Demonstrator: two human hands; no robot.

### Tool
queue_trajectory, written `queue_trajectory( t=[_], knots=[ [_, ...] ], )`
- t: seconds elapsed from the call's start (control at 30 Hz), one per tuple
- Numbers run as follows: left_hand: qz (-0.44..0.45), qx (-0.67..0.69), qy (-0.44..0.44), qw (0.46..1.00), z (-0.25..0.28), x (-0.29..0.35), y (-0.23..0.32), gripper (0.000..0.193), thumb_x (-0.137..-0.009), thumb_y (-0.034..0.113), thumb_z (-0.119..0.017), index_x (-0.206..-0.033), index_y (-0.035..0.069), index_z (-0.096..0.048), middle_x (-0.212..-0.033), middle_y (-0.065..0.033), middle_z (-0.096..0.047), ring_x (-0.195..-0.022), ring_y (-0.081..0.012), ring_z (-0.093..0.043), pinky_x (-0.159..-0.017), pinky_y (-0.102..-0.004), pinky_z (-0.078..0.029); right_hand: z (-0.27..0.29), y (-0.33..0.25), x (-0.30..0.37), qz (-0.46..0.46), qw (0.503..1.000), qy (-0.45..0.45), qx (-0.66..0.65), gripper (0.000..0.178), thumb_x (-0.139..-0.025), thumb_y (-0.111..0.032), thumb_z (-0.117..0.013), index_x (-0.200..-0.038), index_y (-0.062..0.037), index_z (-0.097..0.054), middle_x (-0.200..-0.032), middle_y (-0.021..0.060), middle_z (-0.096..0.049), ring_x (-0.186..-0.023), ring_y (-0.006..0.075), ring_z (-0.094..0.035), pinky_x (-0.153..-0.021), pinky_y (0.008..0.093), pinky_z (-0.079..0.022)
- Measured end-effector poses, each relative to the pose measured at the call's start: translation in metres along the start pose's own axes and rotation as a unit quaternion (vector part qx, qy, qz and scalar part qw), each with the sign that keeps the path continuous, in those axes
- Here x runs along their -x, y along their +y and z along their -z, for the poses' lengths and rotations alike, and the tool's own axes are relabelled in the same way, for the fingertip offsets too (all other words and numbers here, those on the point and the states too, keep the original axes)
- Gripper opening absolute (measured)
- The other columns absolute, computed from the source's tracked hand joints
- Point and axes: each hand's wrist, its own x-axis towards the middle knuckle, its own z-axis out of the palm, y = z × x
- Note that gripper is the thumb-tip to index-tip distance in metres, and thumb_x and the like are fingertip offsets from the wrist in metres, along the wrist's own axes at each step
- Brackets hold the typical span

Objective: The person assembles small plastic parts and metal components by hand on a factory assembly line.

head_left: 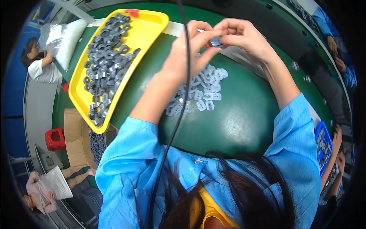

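Both of my hands meet above the far side of the green table (pixel 236 126). Between their fingertips is a small dark grey plastic part (pixel 216 41). My left hand (pixel 190 49) pinches it from the left, and my right hand (pixel 242 38) grips it from the right. Below them lies a loose pile of small translucent plastic pieces (pixel 206 89), partly hidden by my left forearm. To the left, a yellow tray (pixel 150 24) holds many dark grey ring-shaped parts (pixel 108 55), heaped mostly along its left side.
A black cable (pixel 187 76) hangs across the view. An open cardboard box (pixel 76 139) with small dark parts stands at the left, near a red stool (pixel 55 138). A blue basket (pixel 324 147) of parts is at the right. Other people work on both sides.
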Motion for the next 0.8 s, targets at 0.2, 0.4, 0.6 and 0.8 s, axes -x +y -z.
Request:
queue_trajectory(
  t=[0.2,0.4,0.6,0.8],
  knots=[
    [0.019,0.022,-0.011,1.0,-0.002,-0.005,0.008,0.039,-0.072,0.011,-0.074,-0.109,0.007,-0.061,-0.098,-0.0107,-0.056,-0.08,-0.0213,-0.059,-0.071,-0.0305,-0.05,0.006,0.005,-0.004,-0.031,0.976,-0.091,-0.194,0.02,-0.078,-0.009,-0.063,-0.097,-0.0044,-0.059,-0.084,0.0003,-0.059,-0.077,0.0063,-0.055,-0.069,0.0189,-0.044],
    [0.136,-0.354,-0.068,0.923,0.071,-0.034,-0.069,0.044,-0.072,0.013,-0.068,-0.115,0.01,-0.058,-0.112,-0.0144,-0.056,-0.103,-0.0337,-0.056,-0.09,-0.0423,-0.044,0.035,0.026,-0.011,-0.048,0.967,0.233,0.089,0.024,-0.078,-0.014,-0.065,-0.099,-0.0038,-0.06,-0.085,0.0011,-0.061,-0.075,0.0087,-0.055,-0.069,0.0204,-0.044],
    [0.341,-0.496,-0.089,0.794,0.146,-0.038,-0.19,0.062,-0.078,0.046,-0.063,-0.125,0.008,-0.05,-0.129,-0.0203,-0.047,-0.119,-0.0374,-0.046,-0.099,-0.0448,-0.039,0.029,0.034,-0.002,0.058,0.951,0.26,0.159,0.024,-0.077,-0.011,-0.066,-0.099,-0.0014,-0.063,-0.08,0.0008,-0.061,-0.075,0.0074,-0.056,-0.071,0.0229,-0.047],
    [0.372,-0.455,-0.168,0.791,0.161,-0.019,-0.231,0.081,-0.08,0.069,-0.045,-0.13,0.006,-0.046,-0.13,-0.0239,-0.046,-0.123,-0.0391,-0.042,-0.101,-0.0437,-0.035,0.008,0.039,-0.016,0.095,0.959,0.245,0.105,0.016,-0.078,-0.011,-0.066,-0.093,-0.0039,-0.063,-0.077,0.0027,-0.064,-0.072,0.0085,-0.061,-0.066,0.0243,-0.05]
  ],
)
